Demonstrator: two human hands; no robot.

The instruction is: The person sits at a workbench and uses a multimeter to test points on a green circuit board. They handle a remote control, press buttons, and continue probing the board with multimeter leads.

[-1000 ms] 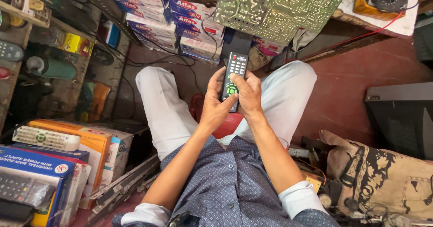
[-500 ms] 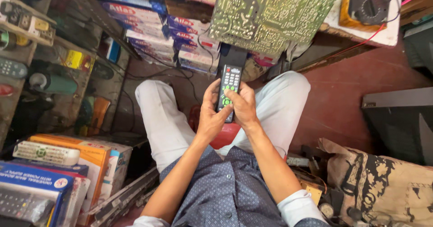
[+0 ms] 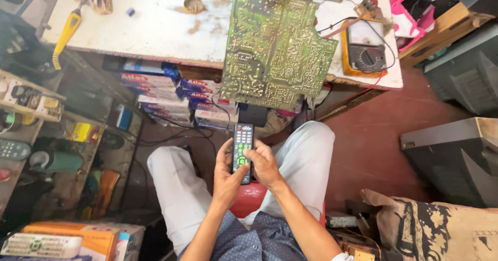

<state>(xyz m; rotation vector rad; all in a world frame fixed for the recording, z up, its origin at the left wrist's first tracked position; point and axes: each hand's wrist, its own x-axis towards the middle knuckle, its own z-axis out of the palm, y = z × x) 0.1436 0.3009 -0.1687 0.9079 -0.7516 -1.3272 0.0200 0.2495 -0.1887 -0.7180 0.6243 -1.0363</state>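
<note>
- Left hand wraps the lower left side of the remote control, fingers curled behind it, thumb lying on the front near the green buttons. Closed around it.
- Right hand grips the same remote from the right, thumb pressed on the lower keypad; fingers folded under the body. Both hands clasp it together.
- Remote is dark with grey and green buttons, held upright over the lap between the knees, top end pointing at the desk's front edge. Not resting on anything.
- Person sits on a red stool, pale trousers, dotted blue shirt.
- Green circuit board overhangs the desk's front edge, solder side up, just above the remote's top end.
- Meter with a dial sits near the desk's right edge, in a yellow case; red wire trails off it.
- Yellow-handled tool lies at the desk's left edge.
- Small round tin sits on the desk top toward the back, left of the board.
- Stacked boxes under the desk, in shadow.
- Another white remote lies on orange boxes, bottom-left, well apart from the hands.
- Dark television casing stands on the floor at right.
</note>
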